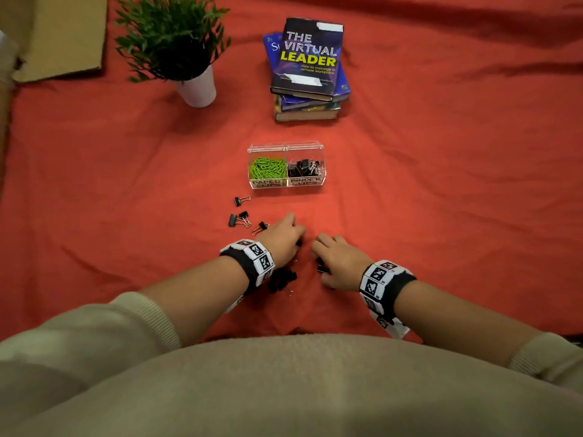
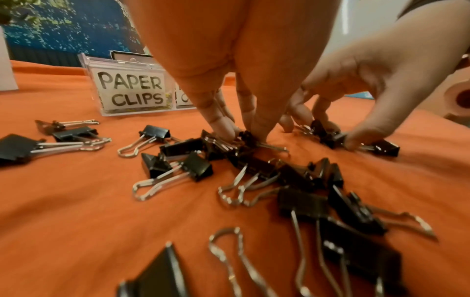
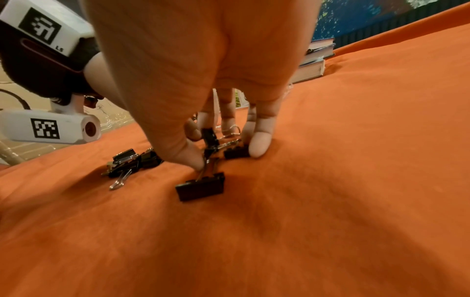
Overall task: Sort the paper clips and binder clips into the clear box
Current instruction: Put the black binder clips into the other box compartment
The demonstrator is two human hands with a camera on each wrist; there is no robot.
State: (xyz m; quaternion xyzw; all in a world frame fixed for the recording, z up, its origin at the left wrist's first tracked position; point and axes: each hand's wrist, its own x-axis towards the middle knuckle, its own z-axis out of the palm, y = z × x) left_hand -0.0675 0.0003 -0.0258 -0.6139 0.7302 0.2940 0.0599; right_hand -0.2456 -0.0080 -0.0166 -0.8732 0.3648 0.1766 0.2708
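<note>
The clear box stands mid-table; its left cell, labelled PAPER CLIPS, holds green paper clips and its right cell holds black binder clips. Several loose black binder clips lie in front of it on the left, and a pile lies under my left wrist. My left hand reaches down, thumb and fingers pinching binder clips in the pile. Close beside it, my right hand curls its fingers round a few binder clips, the thumb on the wire handle of one clip.
An orange-red cloth covers the table. A potted plant in a white pot stands at the back left, and a stack of books behind the box. Cardboard lies at the far left corner.
</note>
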